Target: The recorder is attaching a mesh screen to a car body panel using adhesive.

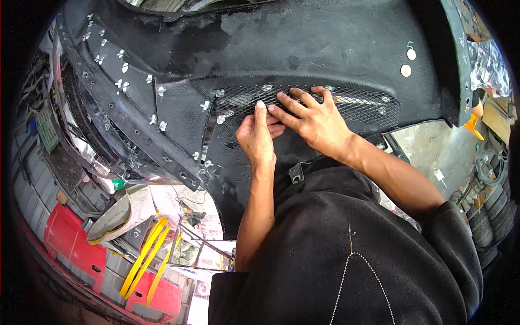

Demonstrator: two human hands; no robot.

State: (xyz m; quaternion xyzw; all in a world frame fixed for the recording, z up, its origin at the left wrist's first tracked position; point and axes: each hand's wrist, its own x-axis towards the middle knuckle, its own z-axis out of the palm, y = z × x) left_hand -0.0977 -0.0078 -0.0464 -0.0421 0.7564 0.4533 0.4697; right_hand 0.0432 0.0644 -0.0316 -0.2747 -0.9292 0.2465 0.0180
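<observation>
A large black textured panel, which looks like a vehicle body part, lies in front of me. Diamond-pattern wire mesh fills a long recess in it. My left hand is at the lower edge of the mesh, thumb pointing up over it and fingers curled in. Whatever those fingers pinch is hidden. Spread fingers of my right hand press flat on the mesh, the index fingertip close to my left thumb. Small whitish blobs or clips sit on the mesh, and several similar winged pieces dot the panel's left side.
Two round cream discs are on the panel's right part. A drilled flange curves down its left side. Lower left are yellow strips and red panels. An orange-yellow tool shows at right, near camouflage cloth.
</observation>
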